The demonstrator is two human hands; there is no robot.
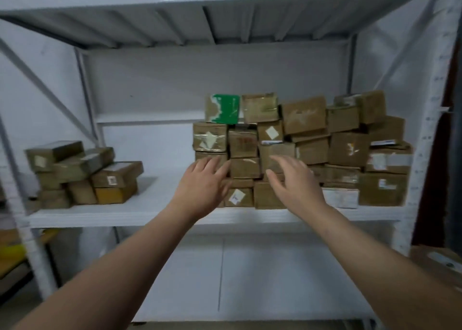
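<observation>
Btwn L hand (203,182) & R hand (296,182), box (245,167) lies end-out.

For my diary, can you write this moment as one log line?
left hand: grip open, reaching stacked brown cardboard boxes | right hand: grip open, same stack | white metal shelf: holds stack

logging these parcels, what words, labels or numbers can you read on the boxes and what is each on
No text is sharp enough to quote.
green label on the top-row box: blurred.
red print on the box just above the left hand: blurred.
barcode sticker on a box in the left pile: too small.
white stickers on other boxes: blank or blurred.
</observation>
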